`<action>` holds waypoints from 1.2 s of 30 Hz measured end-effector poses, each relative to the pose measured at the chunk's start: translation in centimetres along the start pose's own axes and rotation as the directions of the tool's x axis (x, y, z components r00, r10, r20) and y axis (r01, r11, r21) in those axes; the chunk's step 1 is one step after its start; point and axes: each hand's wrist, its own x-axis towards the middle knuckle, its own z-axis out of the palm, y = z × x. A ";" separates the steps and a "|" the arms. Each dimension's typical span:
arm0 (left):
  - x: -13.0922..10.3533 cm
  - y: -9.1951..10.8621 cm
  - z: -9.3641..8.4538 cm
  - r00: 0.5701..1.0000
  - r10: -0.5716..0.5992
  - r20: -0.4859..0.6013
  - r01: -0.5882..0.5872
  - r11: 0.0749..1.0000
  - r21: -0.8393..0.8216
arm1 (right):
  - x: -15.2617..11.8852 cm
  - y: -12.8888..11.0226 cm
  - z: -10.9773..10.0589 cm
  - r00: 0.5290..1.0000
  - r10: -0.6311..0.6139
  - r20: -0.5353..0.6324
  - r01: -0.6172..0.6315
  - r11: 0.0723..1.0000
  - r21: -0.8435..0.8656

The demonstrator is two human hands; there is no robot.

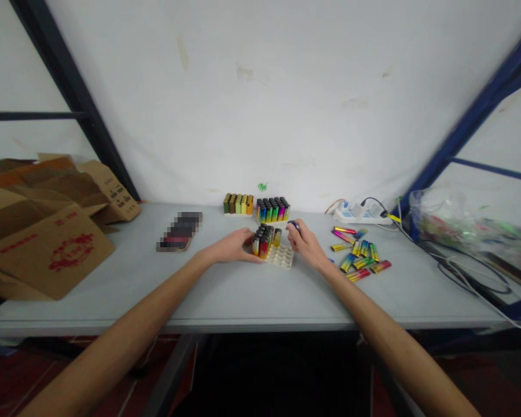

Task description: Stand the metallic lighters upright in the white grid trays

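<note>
A pale tray [280,256] with round holes rests on the grey table, its left part filled with several upright black-topped lighters [263,242]. My left hand [235,246] is curved round the left side of this tray and its lighters, thumb along the near edge. Just right of the tray, my right hand [303,240] pinches a dark-topped lighter [293,225], mostly hidden by the fingers. Several colourful lighters [364,249] lie loose on the table to the right of my right hand.
Two full blocks, one of yellow and brown lighters [238,204] and one of multicoloured lighters [272,209], stand by the wall. A blurred phone-like object [180,231] lies left. Open cardboard boxes [56,231] fill the far left. A power strip [360,214], cables and plastic bags [451,217] are right.
</note>
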 end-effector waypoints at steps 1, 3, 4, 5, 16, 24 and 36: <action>0.0 0.0 0.0 1.000 0.000 0.000 0.000 1.000 0.000 | 0.0 -0.1 -0.2 0.999 -0.033 0.007 0.033 0.999 -0.011; -0.1 0.1 0.0 1.000 -0.008 -0.002 0.008 1.000 0.000 | 0.1 -0.3 -0.4 0.991 -0.133 -0.020 0.131 0.988 -0.087; -0.1 0.0 0.0 1.000 -0.011 -0.006 0.011 1.000 0.000 | 0.2 -0.4 -0.6 0.982 -0.184 -0.036 0.177 0.974 -0.138; -0.1 0.0 0.0 1.000 -0.013 -0.008 0.013 1.000 0.000 | 0.3 -0.4 -0.7 0.974 -0.222 -0.043 0.210 0.959 -0.192; 0.1 -0.3 0.1 0.999 -0.041 0.002 0.041 0.999 0.003 | 0.1 -0.3 -0.2 0.990 -0.106 0.088 0.126 0.957 -0.262; 0.0 -0.2 0.1 1.000 -0.022 -0.019 0.022 1.000 0.009 | 0.5 0.2 0.8 0.974 -0.177 0.144 0.226 0.844 -0.486; 0.0 0.0 -0.2 1.000 0.009 -0.002 -0.009 0.999 0.048 | 1.2 1.6 -4.4 0.998 -0.048 0.032 0.058 0.733 -0.678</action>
